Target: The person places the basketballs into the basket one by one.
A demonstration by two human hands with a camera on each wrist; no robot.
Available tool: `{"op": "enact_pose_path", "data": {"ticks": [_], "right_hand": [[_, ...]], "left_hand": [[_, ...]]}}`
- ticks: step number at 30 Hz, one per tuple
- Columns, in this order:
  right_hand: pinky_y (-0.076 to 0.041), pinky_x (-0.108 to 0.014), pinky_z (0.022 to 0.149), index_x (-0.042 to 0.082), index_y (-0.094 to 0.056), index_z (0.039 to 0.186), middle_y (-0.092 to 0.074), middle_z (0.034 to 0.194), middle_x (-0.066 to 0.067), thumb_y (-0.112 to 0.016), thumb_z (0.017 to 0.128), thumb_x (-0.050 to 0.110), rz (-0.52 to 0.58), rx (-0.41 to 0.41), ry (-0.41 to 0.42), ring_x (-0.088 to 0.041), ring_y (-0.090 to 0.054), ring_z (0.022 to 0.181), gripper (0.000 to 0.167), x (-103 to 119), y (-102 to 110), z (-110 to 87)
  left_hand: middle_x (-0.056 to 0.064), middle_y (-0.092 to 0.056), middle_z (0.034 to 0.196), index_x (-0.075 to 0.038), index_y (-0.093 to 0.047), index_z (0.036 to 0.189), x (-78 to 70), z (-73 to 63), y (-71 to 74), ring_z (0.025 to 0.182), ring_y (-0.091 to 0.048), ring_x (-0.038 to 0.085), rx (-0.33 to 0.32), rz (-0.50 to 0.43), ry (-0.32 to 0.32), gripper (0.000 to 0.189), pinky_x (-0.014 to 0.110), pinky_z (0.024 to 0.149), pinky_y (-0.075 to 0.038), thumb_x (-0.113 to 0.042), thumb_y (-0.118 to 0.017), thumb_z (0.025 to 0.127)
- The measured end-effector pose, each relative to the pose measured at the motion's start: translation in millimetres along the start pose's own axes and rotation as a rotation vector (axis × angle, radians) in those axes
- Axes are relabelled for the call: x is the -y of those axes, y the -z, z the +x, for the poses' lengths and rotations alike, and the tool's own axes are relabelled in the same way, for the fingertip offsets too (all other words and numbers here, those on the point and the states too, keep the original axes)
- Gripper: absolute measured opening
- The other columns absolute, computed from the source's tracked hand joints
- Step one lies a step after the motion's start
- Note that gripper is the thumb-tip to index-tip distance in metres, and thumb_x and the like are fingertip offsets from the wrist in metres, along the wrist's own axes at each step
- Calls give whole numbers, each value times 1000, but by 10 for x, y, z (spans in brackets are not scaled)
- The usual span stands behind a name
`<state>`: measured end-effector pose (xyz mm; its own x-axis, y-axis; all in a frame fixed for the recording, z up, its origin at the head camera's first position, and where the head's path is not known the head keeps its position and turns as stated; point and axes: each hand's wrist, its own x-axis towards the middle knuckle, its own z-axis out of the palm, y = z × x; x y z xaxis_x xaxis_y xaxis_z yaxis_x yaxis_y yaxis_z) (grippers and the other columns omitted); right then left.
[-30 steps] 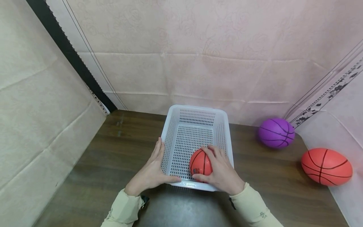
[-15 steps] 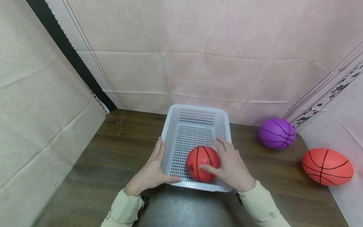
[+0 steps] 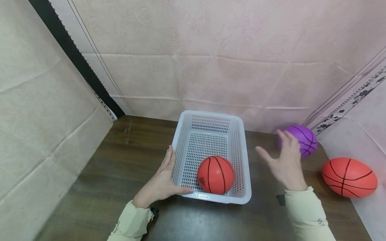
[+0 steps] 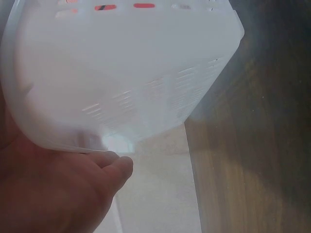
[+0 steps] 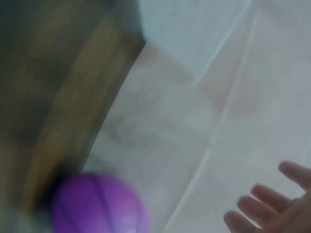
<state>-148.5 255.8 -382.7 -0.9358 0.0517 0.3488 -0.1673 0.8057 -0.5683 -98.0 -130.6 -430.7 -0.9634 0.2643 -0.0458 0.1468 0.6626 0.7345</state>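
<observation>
A white plastic basket (image 3: 215, 198) with perforated walls stands on the table, and an orange toy basketball (image 3: 215, 174) rests inside near its front end. My left hand (image 3: 160, 184) rests on the basket's front left corner, fingers straight along the left side and thumb along the front rim. From below, the left wrist view shows those fingers (image 4: 104, 167) just under the rim. My right hand (image 3: 286, 164) is raised right of the basket, fingers spread and holding nothing. It partly covers a purple basketball (image 3: 307, 140) in the head view; the right wrist view shows this ball (image 5: 99, 204) apart from the fingertips.
Another orange basketball (image 3: 349, 178) sits at the table's right edge, beside the cloth-covered side wall. Pale patterned cloth (image 3: 211, 77) hangs behind the basket and at both sides. The dark wooden table (image 3: 120, 167) extends to the left.
My right hand has let go of the orange basketball in the basket and moved right, in front of the purple ball. The left hand has stayed at the basket's corner.
</observation>
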Motion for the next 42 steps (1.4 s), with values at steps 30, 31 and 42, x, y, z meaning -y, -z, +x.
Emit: {"op": "enact_pose_path", "data": {"ticks": [30, 31, 42], "right_hand": [[-13, -71, 103, 9, 5, 155, 1, 157, -26, -67, 78, 66, -87, -42, -428, -49, -8, 138, 120, -1180, 49, 459], [-12, -71, 104, 8, 7, 154, 2, 156, -27, -66, 78, 66, -82, -34, -437, -50, -7, 138, 120, -1193, 53, 467], [-10, -74, 103, 10, 12, 153, 5, 155, -29, -65, 79, 66, -28, 3, -521, -50, -4, 139, 120, -1295, 21, 484]], "left_hand": [[-10, 22, 159, -18, 10, 156, -1, -9, -4, 147, 4, 23, -19, -8, 0, 146, 58, 110, -22, -74, -79, 54], [-10, 22, 158, -18, 9, 156, -4, -11, -2, 147, 4, 23, -19, -7, 1, 146, 58, 110, -22, -74, -79, 54], [-11, 23, 158, -17, 8, 156, -27, -16, 5, 147, 4, 23, -9, -29, -2, 146, 58, 110, -22, -72, -81, 53]]}}
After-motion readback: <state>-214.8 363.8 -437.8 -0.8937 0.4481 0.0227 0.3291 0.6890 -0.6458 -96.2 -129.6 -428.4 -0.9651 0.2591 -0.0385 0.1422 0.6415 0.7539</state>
